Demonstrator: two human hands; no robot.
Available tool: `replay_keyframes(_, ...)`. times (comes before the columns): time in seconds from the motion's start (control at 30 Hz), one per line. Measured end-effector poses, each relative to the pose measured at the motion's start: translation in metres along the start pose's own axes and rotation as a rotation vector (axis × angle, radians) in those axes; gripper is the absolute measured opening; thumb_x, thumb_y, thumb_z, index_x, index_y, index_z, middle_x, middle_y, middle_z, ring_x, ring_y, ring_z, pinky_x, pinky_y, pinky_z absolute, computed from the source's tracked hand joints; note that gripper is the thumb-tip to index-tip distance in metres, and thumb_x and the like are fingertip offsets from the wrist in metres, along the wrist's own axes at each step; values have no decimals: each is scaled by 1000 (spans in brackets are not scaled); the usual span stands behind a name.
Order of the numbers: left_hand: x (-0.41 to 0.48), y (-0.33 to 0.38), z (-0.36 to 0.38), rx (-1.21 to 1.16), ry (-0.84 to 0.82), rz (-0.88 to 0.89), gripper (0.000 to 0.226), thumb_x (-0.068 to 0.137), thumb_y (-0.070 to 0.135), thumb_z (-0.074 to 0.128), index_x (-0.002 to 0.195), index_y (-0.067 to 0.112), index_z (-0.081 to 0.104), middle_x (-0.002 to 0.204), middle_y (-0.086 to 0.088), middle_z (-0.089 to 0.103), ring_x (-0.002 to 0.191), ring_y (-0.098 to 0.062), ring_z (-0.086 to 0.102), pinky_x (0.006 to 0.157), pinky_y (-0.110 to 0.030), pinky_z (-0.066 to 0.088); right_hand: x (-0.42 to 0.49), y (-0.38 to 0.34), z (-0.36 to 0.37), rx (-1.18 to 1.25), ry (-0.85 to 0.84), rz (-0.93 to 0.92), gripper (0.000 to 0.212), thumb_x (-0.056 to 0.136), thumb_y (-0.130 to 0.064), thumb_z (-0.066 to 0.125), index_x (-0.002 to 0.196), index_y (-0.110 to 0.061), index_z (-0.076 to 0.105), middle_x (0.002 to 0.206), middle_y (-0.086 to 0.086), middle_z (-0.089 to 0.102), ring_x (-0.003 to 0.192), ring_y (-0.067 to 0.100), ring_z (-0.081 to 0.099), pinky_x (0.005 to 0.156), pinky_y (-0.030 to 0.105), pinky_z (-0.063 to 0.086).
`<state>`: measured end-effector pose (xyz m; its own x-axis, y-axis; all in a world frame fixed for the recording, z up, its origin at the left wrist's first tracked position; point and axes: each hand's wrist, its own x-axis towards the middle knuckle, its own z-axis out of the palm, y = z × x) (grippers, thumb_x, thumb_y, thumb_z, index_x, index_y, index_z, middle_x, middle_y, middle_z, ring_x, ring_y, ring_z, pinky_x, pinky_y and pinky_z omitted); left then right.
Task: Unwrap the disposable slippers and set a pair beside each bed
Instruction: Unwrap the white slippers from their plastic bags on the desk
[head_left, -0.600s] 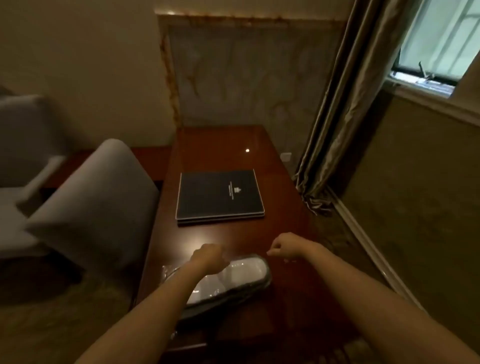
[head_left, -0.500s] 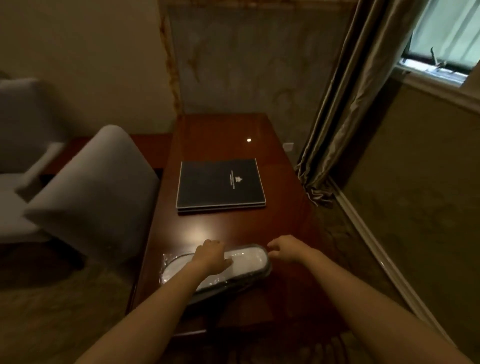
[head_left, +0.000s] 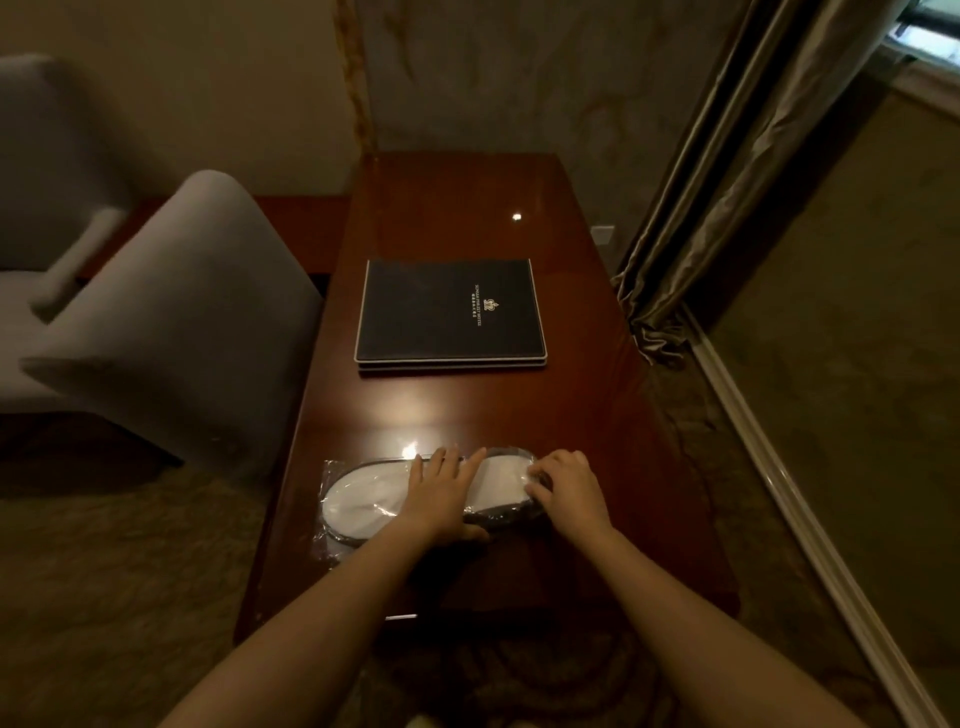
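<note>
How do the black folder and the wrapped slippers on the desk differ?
The black folder is dark and rectangular; the wrapped slippers are white and oval. The folder lies untouched; the slippers lie nearer, under the left hand and right hand. Both lie flat on the desk.

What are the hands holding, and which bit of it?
The right hand pinches the right end of the wrapped slippers, at the plastic wrap. The left hand only presses flat on their middle, with its fingers straight.
</note>
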<state>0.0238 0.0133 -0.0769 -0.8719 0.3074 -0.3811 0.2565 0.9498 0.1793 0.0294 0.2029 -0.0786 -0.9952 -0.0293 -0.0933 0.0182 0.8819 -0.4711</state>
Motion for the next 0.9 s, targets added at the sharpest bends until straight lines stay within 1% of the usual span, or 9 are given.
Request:
replay_keyframes(0.07, 1, 1, 4, 6, 37, -11, 113, 67, 57, 69, 148, 27, -4, 157, -9, 10, 146, -29, 2, 116, -52, -4, -1, 0, 2, 56, 33, 19, 11, 85, -24, 62, 94, -20, 67, 104, -5, 59, 100, 10, 45, 83, 21, 37)
replay_keyframes(0.17, 3, 2, 7, 19, 80, -17, 112, 66, 59, 69, 149, 25, 0, 152, -7, 20, 144, -27, 11, 117, -52, 0, -1, 0, 4, 87, 72, 39, 5, 86, -20, 62, 88, -18, 66, 98, -6, 58, 96, 9, 46, 82, 21, 40)
replay_keyframes(0.37, 2, 2, 7, 16, 133, -3, 104, 66, 56, 69, 147, 26, 12, 146, -4, 28, 137, -23, 23, 115, -50, 5, -3, -3, 12, 57, 125, 46, 5, 88, -16, 58, 84, -15, 61, 90, -3, 58, 90, 13, 51, 78, 28, 46)
replay_keyframes(0.43, 1, 2, 6, 1, 127, 0, 102, 65, 56, 68, 147, 27, 13, 145, -4, 29, 136, -22, 25, 115, -50, 6, -3, -2, 13, 97, 136, 105, 7, 89, -15, 55, 83, -15, 58, 88, -2, 57, 88, 15, 52, 74, 31, 48)
replay_keyframes(0.53, -1, 1, 0, -24, 127, 12, 100, 64, 59, 67, 144, 27, 17, 141, -3, 33, 132, -23, 29, 112, -49, 11, -2, 2, 5, 230, 177, 263, 8, 92, -20, 51, 85, -18, 54, 87, -4, 57, 84, 15, 55, 71, 33, 49)
replay_keyframes(0.63, -5, 2, -9, -49, 185, 20, 101, 56, 60, 68, 141, 29, 22, 134, -1, 38, 125, -22, 34, 105, -45, 20, -1, 4, -7, 332, 224, 269, 7, 93, -21, 50, 88, -17, 53, 85, -5, 58, 79, 14, 55, 69, 32, 48)
replay_keyframes(0.73, -9, 3, -25, -108, 281, 43, 99, 53, 54, 69, 137, 30, 23, 129, 0, 40, 121, -23, 35, 99, -42, 23, 3, -1, -26, 481, 321, 228, 7, 93, -17, 50, 87, -19, 52, 78, -11, 54, 72, 6, 53, 60, 20, 43)
replay_keyframes(0.8, -12, 3, -41, -159, 361, 70, 96, 54, 50, 69, 136, 32, 24, 129, -1, 39, 121, -22, 34, 97, -40, 23, 7, -6, -41, 615, 402, 245, 9, 93, -16, 50, 85, -19, 52, 78, -13, 54, 71, 0, 52, 58, 14, 38)
replay_keyframes(0.9, -16, 2, -65, -263, 463, 91, 97, 56, 49, 72, 137, 33, 23, 134, 1, 36, 125, -20, 29, 99, -38, 21, 14, -15, -60, 924, 408, 358, 8, 94, -16, 50, 88, -19, 54, 88, -1, 61, 76, 9, 58, 62, 17, 44)
